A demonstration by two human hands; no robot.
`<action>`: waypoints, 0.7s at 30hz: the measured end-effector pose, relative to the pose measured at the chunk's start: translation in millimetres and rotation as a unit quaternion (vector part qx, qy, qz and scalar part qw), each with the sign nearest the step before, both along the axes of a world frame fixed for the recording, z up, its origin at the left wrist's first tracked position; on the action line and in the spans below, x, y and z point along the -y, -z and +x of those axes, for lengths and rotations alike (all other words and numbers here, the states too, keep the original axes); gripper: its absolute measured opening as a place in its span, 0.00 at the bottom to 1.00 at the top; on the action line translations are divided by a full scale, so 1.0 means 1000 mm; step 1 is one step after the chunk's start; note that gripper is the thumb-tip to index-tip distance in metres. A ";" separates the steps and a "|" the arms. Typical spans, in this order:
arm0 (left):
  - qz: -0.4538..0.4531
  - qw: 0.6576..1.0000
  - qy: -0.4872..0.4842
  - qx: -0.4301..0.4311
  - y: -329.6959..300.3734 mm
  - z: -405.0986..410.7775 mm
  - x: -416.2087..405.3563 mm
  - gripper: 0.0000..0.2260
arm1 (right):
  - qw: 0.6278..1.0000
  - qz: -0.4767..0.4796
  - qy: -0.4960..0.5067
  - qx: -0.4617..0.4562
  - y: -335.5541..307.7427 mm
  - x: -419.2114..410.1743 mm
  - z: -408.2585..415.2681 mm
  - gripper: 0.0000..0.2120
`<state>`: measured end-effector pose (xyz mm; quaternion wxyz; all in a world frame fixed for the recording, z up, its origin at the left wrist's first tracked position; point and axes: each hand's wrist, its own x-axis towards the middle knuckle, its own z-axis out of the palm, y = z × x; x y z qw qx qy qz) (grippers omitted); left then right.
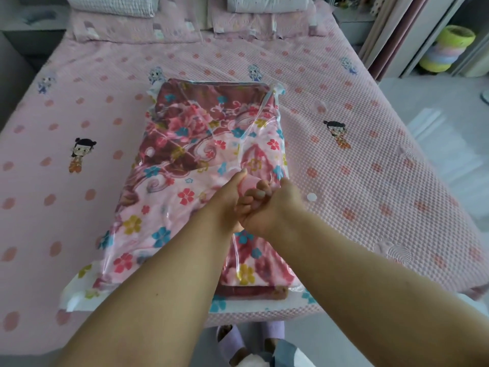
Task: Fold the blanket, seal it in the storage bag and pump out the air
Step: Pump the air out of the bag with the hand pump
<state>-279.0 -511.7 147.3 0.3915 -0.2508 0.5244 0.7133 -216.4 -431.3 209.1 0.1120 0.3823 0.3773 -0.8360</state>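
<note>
A folded flowery pink and dark red blanket [190, 144] lies inside a clear plastic storage bag [270, 107] on the bed. Over the middle of the bag my left hand [227, 200] grips a small pink pump [247, 185], which stands on the bag's top. My right hand [270, 207] is wrapped over the left hand's fingers and the pump's lower part. Most of the pump is hidden by the two hands. A small white round cap [311, 197] lies on the bed just right of the hands.
The bed [370, 181] has a pink bubbly cover with cartoon figures. Pillows [113, 6] lie at the far end. Right of the bed is floor and a stack of coloured baskets [447, 49]. My slippered feet [230, 343] stand at the bed's near edge.
</note>
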 end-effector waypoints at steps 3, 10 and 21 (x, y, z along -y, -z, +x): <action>-0.038 0.998 -0.037 0.033 0.006 0.007 0.003 0.24 | 0.994 -0.107 -0.015 0.012 -0.013 -0.001 0.037 0.31; -0.011 1.000 -0.006 0.007 0.000 0.008 -0.002 0.25 | 0.995 -0.070 0.036 0.069 -0.004 0.010 0.003 0.31; -0.040 0.999 -0.009 0.014 -0.001 0.006 -0.002 0.25 | 0.992 -0.097 0.059 0.058 -0.007 0.007 0.015 0.32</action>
